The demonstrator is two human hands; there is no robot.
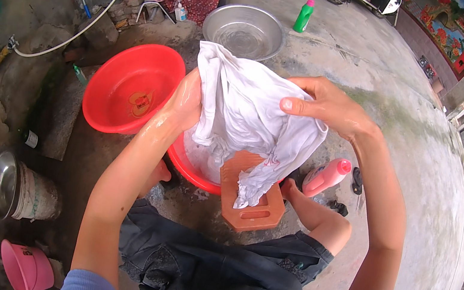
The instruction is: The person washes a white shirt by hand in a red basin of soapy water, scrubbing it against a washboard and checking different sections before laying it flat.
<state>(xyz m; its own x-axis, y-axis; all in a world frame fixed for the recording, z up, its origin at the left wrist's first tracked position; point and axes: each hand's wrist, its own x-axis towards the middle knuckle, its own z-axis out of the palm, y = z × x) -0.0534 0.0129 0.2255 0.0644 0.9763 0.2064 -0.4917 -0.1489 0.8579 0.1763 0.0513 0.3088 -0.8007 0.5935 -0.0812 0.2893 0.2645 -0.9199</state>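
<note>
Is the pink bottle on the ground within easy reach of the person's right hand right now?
Probably yes, but not freely: the right hand is gripping the wet white cloth with the left hand. The pink bottle lies just below the right forearm, nothing between them.

Both hands, left hand point(185, 101) and right hand point(326, 104), grip a wet white cloth point(248, 117).

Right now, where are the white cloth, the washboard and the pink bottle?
white cloth point(245, 101), head view, middle of the bunched fabric
washboard point(254, 214), head view, lower end by the handle slot
pink bottle point(326, 176), head view, its body
</note>
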